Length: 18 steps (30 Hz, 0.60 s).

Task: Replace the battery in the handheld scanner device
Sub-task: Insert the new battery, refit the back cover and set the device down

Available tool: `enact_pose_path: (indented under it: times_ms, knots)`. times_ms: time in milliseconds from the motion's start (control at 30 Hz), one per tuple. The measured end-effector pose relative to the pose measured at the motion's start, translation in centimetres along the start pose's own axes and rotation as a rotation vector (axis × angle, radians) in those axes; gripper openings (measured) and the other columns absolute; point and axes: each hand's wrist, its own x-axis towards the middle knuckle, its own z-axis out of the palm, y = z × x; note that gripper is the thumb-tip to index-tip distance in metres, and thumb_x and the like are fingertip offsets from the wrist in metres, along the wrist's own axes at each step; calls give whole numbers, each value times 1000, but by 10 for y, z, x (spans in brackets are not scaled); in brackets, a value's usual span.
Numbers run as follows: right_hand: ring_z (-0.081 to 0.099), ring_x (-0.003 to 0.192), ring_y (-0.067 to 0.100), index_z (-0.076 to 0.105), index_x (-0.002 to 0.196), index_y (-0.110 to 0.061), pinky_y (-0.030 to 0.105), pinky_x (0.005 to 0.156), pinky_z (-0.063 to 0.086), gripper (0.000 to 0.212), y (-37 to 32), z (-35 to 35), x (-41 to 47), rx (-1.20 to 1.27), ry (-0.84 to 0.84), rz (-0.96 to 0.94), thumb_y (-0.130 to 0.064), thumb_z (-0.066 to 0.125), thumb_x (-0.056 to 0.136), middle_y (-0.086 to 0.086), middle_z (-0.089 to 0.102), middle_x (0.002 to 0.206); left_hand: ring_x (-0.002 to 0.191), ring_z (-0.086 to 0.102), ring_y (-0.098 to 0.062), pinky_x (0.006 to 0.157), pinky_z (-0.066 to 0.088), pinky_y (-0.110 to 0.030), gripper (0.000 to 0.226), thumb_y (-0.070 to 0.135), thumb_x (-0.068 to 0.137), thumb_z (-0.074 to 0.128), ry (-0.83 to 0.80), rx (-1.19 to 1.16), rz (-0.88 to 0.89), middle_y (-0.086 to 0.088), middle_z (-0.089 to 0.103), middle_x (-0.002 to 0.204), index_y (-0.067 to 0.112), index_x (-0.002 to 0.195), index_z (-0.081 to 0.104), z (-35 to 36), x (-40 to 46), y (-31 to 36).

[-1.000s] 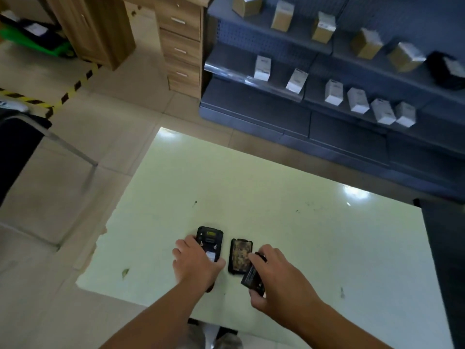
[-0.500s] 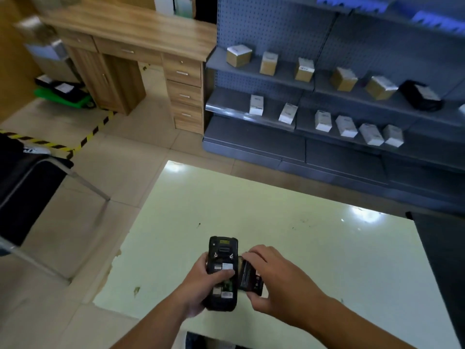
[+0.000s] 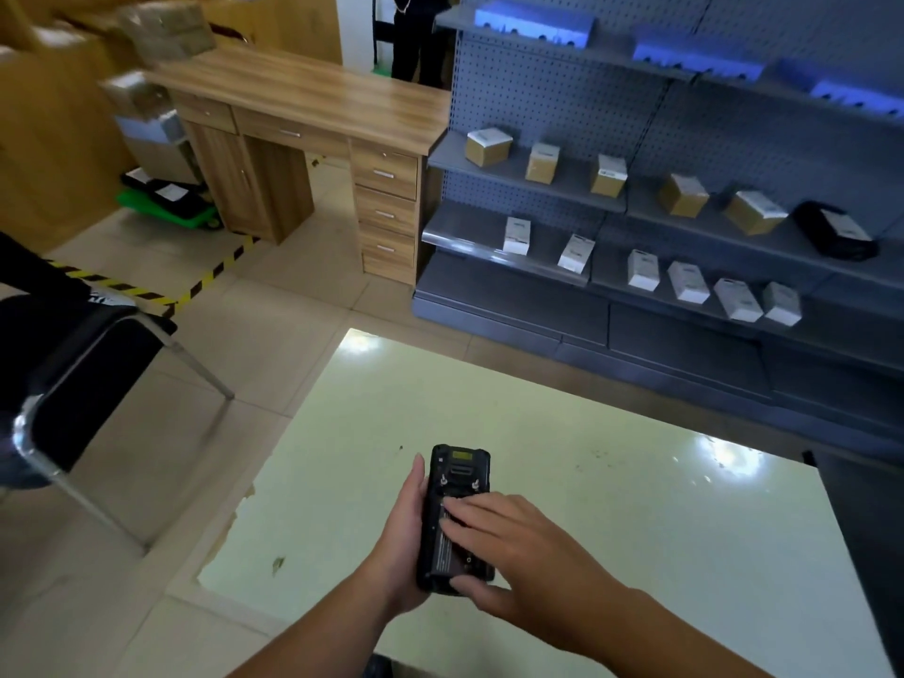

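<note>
Scanner, black handheld (image 3: 457, 501), lies back-up in the cupped left hand (image 3: 403, 540) above the pale green table (image 3: 636, 521). Right hand (image 3: 518, 545) presses flat, fingers spread, on the black battery (image 3: 452, 550) in its bay; label writing unreadable.

black scanner (image 3: 457, 486) face-down, battery (image 3: 452, 550) seated

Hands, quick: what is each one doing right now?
Left hand: closed around the scanner, holding it up.
Right hand: open, fingers flat on the battery in the scanner's back.
</note>
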Motion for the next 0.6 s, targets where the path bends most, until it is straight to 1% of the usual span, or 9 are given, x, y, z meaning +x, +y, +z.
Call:
enact_pose_path:
  times_ms: [100, 133, 200, 267, 333, 367, 500, 567, 600]
  knots:
    - [50, 133, 13, 59, 137, -21, 25, 114, 36, 53, 2, 7, 1, -88, 58, -47, -51, 50, 95, -7, 60, 143, 74, 73, -28, 54, 57, -32, 76, 75, 93, 30, -1, 11, 7, -12, 77, 93, 18, 113, 76, -2, 0, 2]
    - [51, 132, 14, 60, 137, -20, 27, 113, 40, 53, 1, 8, 1, -110, 71, -64, -51, 50, 95, -6, 61, 142, 75, 73, -29, 55, 57, -33, 77, 76, 93, 30, -2, 14, 4, -11, 77, 94, 17, 116, 75, -3, 0, 2]
    - [53, 131, 17, 59, 136, -17, 32, 111, 44, 51, 3, 11, 1, -173, 80, -109, -49, 46, 98, -3, 62, 140, 80, 73, -30, 63, 57, -36, 79, 79, 91, 31, 7, 18, -8, -12, 76, 99, 20, 119, 73, -6, 0, 2]
    - [52, 133, 20, 57, 138, -14, 35, 112, 44, 48, 4, 16, -1, -247, 84, -165, -44, 42, 104, 1, 61, 141, 91, 72, -31, 69, 57, -39, 83, 81, 90, 28, 9, 3, -29, -12, 76, 116, 19, 122, 72, -6, 0, 1]
    - [48, 138, 22, 53, 143, -11, 37, 115, 40, 46, 5, 19, -4, -289, 88, -214, -38, 40, 108, 5, 58, 145, 100, 70, -30, 71, 57, -37, 88, 80, 91, 25, -10, -37, -44, -14, 69, 135, 14, 127, 70, -4, 0, 1]
    - [47, 139, 23, 51, 144, -10, 37, 116, 39, 46, 5, 21, -6, -301, 92, -227, -37, 40, 109, 6, 57, 147, 101, 69, -29, 70, 57, -36, 89, 80, 91, 24, -20, -56, -47, -14, 66, 139, 13, 129, 69, -2, -2, 1]
    - [46, 140, 23, 50, 145, -10, 38, 117, 39, 46, 6, 29, -8, -291, 120, -165, -36, 33, 111, 7, 55, 149, 101, 70, -27, 72, 57, -37, 92, 81, 90, 24, -49, -54, -56, -11, 66, 139, 11, 128, 69, 1, -1, -1]
    - [48, 139, 22, 54, 142, -11, 38, 114, 42, 44, 6, 33, -5, -257, 144, -97, -36, 35, 110, 5, 57, 147, 108, 68, -29, 80, 55, -41, 92, 83, 88, 26, -41, -41, -65, -12, 67, 136, 13, 127, 71, 0, 1, -4]
    - [49, 137, 21, 56, 140, -13, 37, 113, 43, 44, 6, 34, -2, -227, 150, -72, -36, 38, 108, 3, 58, 146, 107, 67, -30, 81, 54, -42, 91, 85, 87, 28, -32, -34, -64, -13, 69, 133, 15, 125, 72, 0, 1, -5]
